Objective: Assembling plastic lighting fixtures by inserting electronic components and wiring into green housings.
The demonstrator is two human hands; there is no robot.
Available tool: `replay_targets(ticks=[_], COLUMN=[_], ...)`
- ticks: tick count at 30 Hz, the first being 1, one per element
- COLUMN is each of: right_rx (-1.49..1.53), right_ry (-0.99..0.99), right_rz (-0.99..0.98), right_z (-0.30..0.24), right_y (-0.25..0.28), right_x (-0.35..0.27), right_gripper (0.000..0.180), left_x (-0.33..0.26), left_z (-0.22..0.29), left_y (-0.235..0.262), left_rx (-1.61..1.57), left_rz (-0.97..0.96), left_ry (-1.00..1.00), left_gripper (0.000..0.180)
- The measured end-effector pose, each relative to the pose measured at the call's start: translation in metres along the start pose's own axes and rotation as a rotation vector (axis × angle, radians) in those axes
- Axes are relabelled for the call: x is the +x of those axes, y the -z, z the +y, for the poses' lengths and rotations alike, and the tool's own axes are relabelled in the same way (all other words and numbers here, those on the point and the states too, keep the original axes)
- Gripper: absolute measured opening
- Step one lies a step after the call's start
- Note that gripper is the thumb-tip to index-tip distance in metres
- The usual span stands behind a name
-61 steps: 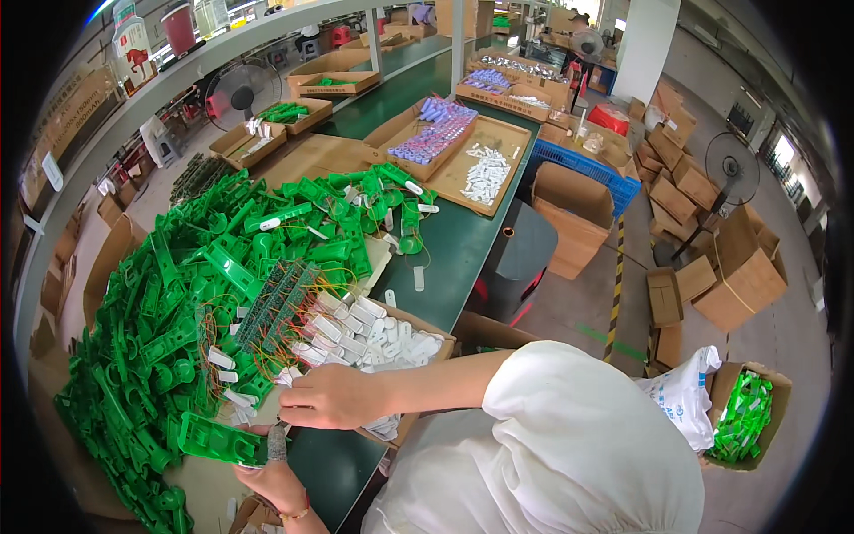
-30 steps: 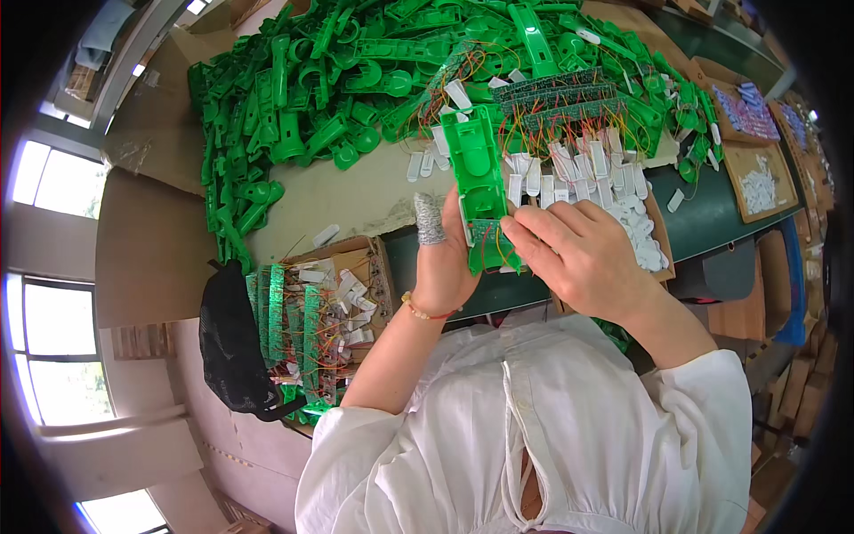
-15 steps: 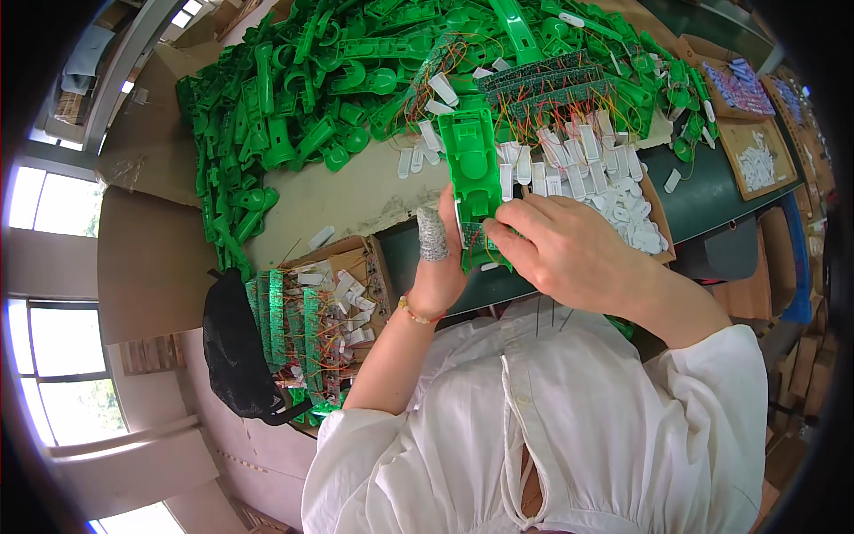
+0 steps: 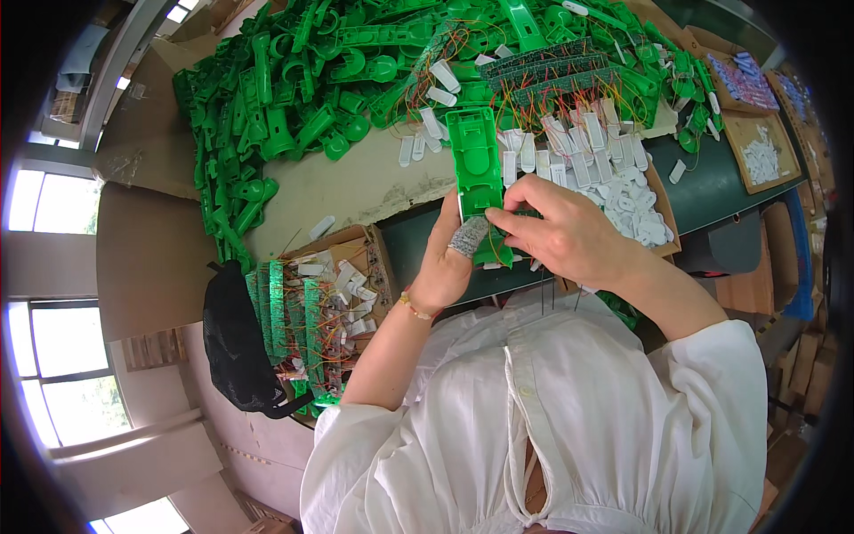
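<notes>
My left hand (image 4: 443, 271) is closed around the lower part of a long, green plastic housing half (image 4: 477, 158), its hollow side facing up. A grey, woven-looking wrap (image 4: 468, 236) covers the left thumb, which presses on the housing's near end. My right hand (image 4: 569, 233) pinches with thumb and forefinger at that same end, beside the left thumb. Whatever lies between those fingertips is too small to make out. Thin red and yellow wires (image 4: 508, 258) trail out just below them. The near interior of the housing is mostly hidden by my fingers.
A large heap of green housings (image 4: 294, 98) covers the far left and middle. White plastic pieces (image 4: 627, 209) fill a carton at right, below wired circuit boards (image 4: 556, 76). Another carton (image 4: 378, 267) with boards and a black mesh bag (image 4: 236, 343) are at left.
My left thumb has swung down from upright onto the housing's near end, covering the small board seen there. My right fingers stay pinched near the same spot.
</notes>
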State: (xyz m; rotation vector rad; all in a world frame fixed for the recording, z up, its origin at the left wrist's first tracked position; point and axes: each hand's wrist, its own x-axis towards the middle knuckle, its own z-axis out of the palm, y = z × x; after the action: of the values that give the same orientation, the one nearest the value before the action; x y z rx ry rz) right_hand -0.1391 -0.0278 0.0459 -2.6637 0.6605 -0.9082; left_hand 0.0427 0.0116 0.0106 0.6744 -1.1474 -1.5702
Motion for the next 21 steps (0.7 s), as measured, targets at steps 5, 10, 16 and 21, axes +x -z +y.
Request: replay_targets(ticks=[5, 10, 16, 21], right_rx=[0.139, -0.009, -0.096, -0.470], right_ry=[-0.187, -0.306, -0.328, -0.339], right_rz=[0.228, 0.047, 0.059, -0.211], right_z=[-0.006, -0.006, -0.016, -0.013], right_y=[0.004, -0.001, -0.003, -0.016], right_x=[0.004, -0.001, 0.004, 0.006], right_gripper=[0.028, 0.015, 0.012, 0.015], left_x=[0.003, 0.003, 0.004, 0.011], left_z=[-0.003, 0.005, -0.005, -0.035], left_y=[0.001, -0.010, -0.008, 0.004], left_rx=[0.230, 0.198, 0.253, 0.675], left_rz=[0.123, 0.130, 0.190, 0.355], left_ry=[-0.093, -0.051, -0.105, -0.206], left_gripper=[0.041, 0.039, 0.043, 0.034])
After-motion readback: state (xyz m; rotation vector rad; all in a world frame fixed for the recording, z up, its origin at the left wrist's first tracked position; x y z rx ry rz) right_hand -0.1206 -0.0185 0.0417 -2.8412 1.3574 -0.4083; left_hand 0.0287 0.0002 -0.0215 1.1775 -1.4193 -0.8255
